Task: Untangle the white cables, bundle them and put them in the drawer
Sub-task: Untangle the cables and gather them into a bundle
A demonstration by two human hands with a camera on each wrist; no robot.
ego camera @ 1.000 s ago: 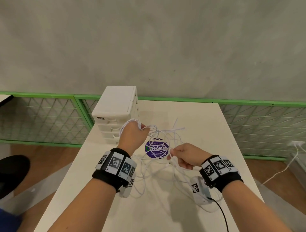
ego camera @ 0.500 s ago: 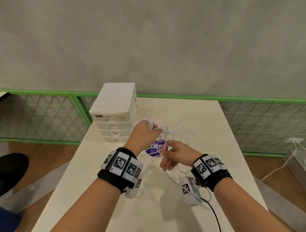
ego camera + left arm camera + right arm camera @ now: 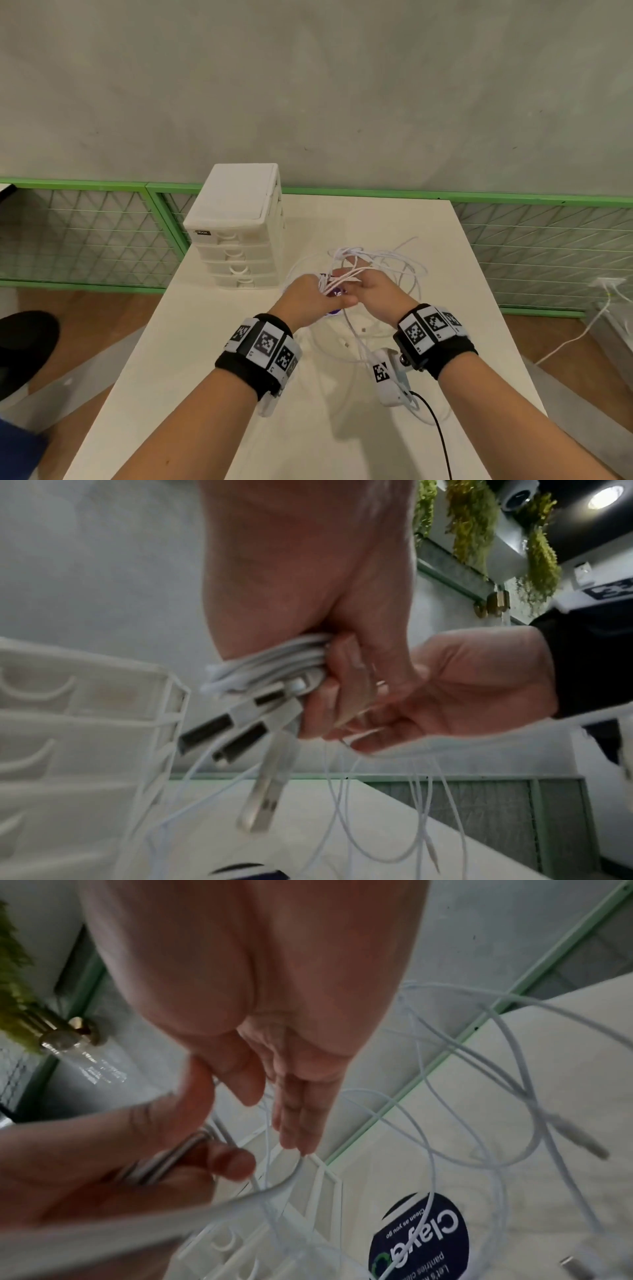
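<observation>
Several thin white cables (image 3: 394, 255) lie in a loose tangle on the white table (image 3: 205, 359), right of a white drawer unit (image 3: 236, 219) whose drawers are all shut. My left hand (image 3: 308, 298) grips a gathered bundle of cable loops (image 3: 274, 658), with USB plugs (image 3: 219, 731) sticking out below its fist. My right hand (image 3: 373, 291) is pressed against the left one; thin strands run through its curled fingers (image 3: 359, 715) and over them. More loops trail from both hands down to the table.
A dark round sticker (image 3: 428, 1237) sits on the table under the hands, and a loose plug (image 3: 596, 1150) lies to its right. A green-framed mesh fence (image 3: 85, 233) runs behind the table. Another white cable (image 3: 582, 332) crosses the floor at right.
The hands were apart a second ago; the right hand has carried its strand over to the left hand, and the two now touch, a little farther right of the drawer unit.
</observation>
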